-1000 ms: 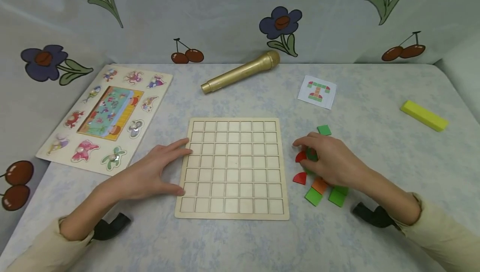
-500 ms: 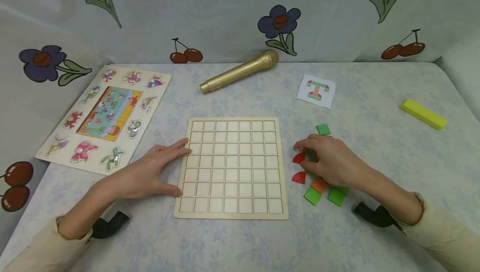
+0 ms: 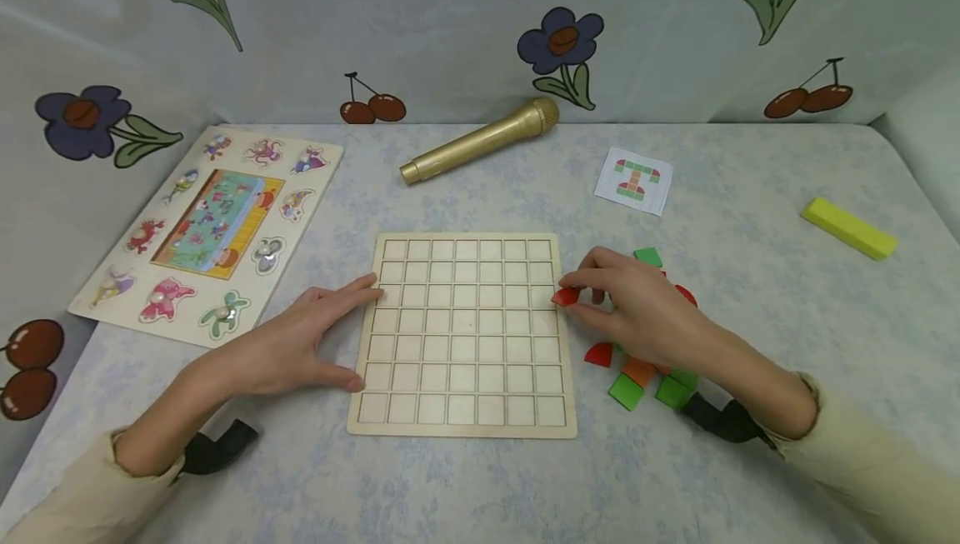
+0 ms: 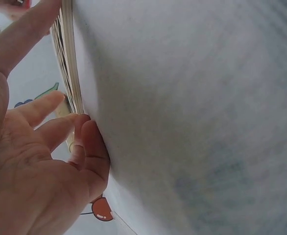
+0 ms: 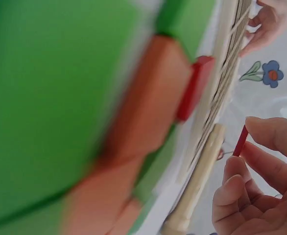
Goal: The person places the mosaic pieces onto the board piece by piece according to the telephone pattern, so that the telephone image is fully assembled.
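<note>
Pinching a red quarter-circle tile [image 3: 566,296] between thumb and fingers, the right hand [image 3: 637,306] is holding it at the right edge of a square pale wooden grid board [image 3: 463,431]; whether tile and board are touching, I cannot tell. The left hand [image 3: 292,352] is grasping nothing, its spread thumb and fingers resting against the board's left edge. Flat green, orange and red tiles [image 3: 627,392] are lying beneath and beside the right hand. Beyond them, a white square paper card with a T-shaped pattern [image 3: 634,182] is lying flat.
</note>
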Available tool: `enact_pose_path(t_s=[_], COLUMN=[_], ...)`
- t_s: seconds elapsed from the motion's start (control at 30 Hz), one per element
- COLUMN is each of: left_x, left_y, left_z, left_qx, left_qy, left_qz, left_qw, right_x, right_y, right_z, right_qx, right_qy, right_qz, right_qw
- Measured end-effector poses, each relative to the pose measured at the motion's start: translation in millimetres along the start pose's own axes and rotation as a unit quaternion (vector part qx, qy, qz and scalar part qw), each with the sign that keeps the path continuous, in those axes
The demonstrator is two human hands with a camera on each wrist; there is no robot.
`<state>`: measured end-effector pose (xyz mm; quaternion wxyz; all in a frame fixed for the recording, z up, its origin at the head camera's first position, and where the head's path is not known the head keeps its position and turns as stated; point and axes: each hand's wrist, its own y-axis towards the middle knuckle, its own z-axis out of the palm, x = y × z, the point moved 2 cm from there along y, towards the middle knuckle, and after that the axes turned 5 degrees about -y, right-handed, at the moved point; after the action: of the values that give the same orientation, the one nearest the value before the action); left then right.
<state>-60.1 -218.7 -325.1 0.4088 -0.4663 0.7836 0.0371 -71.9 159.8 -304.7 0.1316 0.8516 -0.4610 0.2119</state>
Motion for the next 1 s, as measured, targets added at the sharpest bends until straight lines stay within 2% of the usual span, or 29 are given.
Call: enact_pose_path(t_s=[0.17, 0.37, 0.47, 0.73, 1.0], left_x=[1.3, 2.1, 1.9, 1.3, 1.6], left_y=[0.3, 1.3, 2.0, 2.5, 3.6], left_z=[0.5, 0.3, -0.5, -1.7, -1.2], left_qx=[-0.002, -0.004, -0.004, -0.003, -0.003], left_qy=[0.000, 0.002, 0.004, 0.000, -0.001], left_qz=[0.006, -0.014, -0.023, -0.031, -0.032], left_qw=[1.0000, 0.9999, 0.9997, 0.9995, 0.9995], right_x=[19, 42, 53, 73, 79], right_y=[24.5, 60.5, 79.5, 119.7, 139.0], right_z=[3, 11, 18, 41, 53], right_qx=[0.004, -0.003, 0.000, 0.043, 0.067], right_qy=[0.005, 0.027, 0.043, 0.054, 0.055], right_qz=[-0.028, -0.066, -0.072, -0.053, -0.025], right_qw=[0.9996, 0.9975, 0.9965, 0.9962, 0.9959])
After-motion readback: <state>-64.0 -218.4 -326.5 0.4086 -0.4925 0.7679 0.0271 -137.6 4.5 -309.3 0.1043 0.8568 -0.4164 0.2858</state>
